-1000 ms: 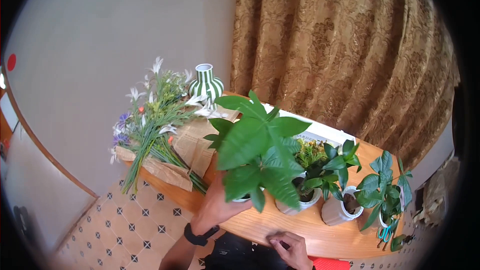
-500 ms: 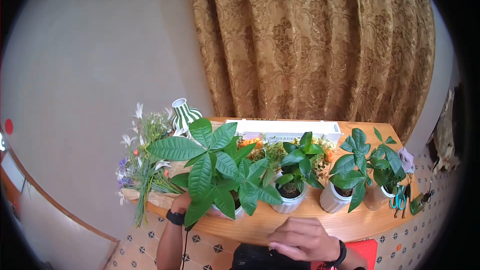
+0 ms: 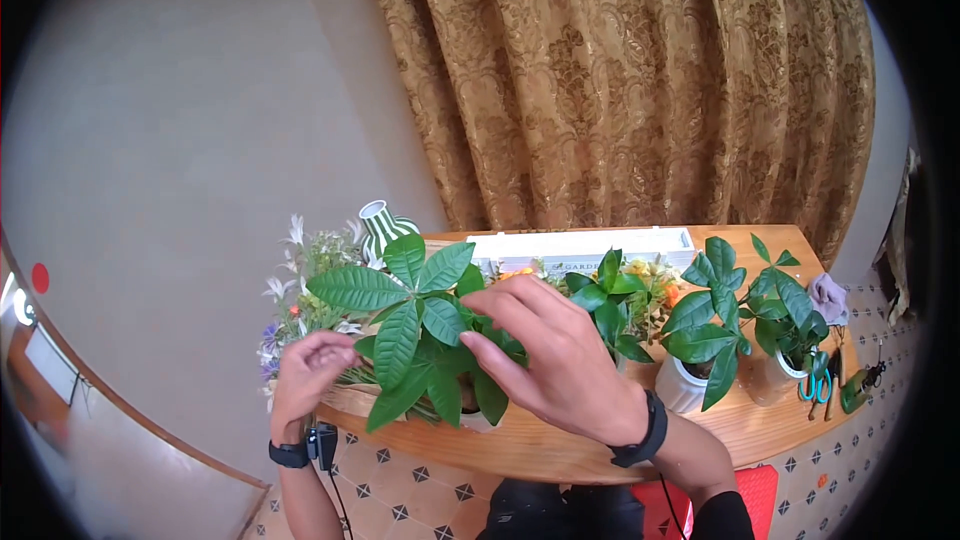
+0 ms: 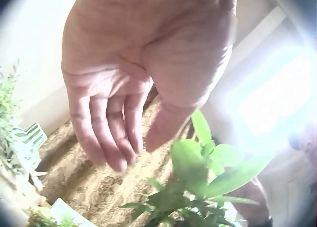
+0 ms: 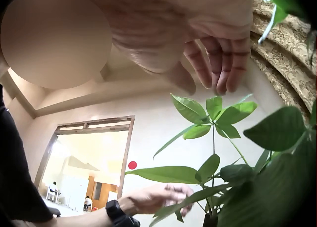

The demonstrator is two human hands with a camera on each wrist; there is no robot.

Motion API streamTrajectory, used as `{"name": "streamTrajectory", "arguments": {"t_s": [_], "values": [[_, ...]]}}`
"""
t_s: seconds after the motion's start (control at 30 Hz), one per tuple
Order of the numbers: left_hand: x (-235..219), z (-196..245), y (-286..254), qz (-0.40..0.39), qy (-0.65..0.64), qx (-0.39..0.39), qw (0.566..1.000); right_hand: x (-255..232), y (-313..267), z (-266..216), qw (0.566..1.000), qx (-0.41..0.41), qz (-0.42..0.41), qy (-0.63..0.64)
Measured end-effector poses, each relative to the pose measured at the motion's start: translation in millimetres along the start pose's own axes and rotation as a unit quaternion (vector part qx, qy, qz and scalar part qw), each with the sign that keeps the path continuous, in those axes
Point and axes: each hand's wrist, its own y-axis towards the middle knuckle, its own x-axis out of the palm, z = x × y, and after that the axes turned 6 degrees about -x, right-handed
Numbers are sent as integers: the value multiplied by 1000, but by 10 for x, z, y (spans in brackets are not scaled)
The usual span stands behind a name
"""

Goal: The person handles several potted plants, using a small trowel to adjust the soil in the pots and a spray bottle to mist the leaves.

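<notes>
A leafy potted plant (image 3: 396,340) stands near the left front of the wooden table, its white pot mostly hidden by leaves. At its left side is my left hand (image 3: 312,372), fingers loosely bent with nothing in them; the left wrist view shows the same hand (image 4: 143,73) with its palm bare. My right hand (image 3: 560,355) hovers at the plant's right edge, thumb and fingers apart. In the right wrist view the right fingertips hang just above the upper leaves (image 5: 213,115), and nothing shows in that hand (image 5: 188,33).
Cut flowers (image 3: 325,260) on brown paper lie at the left, beside a green-striped vase (image 3: 385,228). Along the back stands a white planter box (image 3: 580,245). More potted plants (image 3: 705,325) stand to the right, near blue-handled scissors (image 3: 815,387) and a purple cloth (image 3: 828,300).
My left hand has let go of the plant's pot and risen at its left. My right hand has lifted from the table's front edge and moved left to the plant.
</notes>
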Motion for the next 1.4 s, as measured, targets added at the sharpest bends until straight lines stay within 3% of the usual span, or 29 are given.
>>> {"name": "streamTrajectory", "arguments": {"t_s": [0.03, 0.17, 0.3, 0.53, 0.63, 0.83, 0.97, 1.07, 1.13, 1.4], "values": [[13, 192, -34, 52, -40, 31, 997, 30, 17, 11, 999, 27, -16, 7], [279, 623, -27, 62, -26, 108, 992, 139, 54, 63, 999, 41, -24, -5], [486, 697, 112, 2, 28, 132, 991, 228, 77, 114, 998, 47, -19, 28], [643, 849, 249, -35, 19, 65, 997, 246, 87, 144, 995, 51, -10, 89], [695, 861, 322, -9, 26, 91, 995, 250, 101, 164, 994, 27, 11, 104], [694, 793, 413, -47, -37, 87, 994, 159, 238, 111, 990, 40, 16, 134], [590, 683, 461, -77, -34, 55, 995, 141, 381, 118, 992, 27, 28, 121], [589, 653, 444, -54, -49, 43, 996, 137, 477, 110, 987, 51, 25, 153], [643, 722, 457, -80, -44, 92, 992, 130, 519, 111, 981, 80, 19, 174], [671, 750, 486, -69, -43, 65, 995, 97, 646, 85, 992, 60, 9, 110]]}}
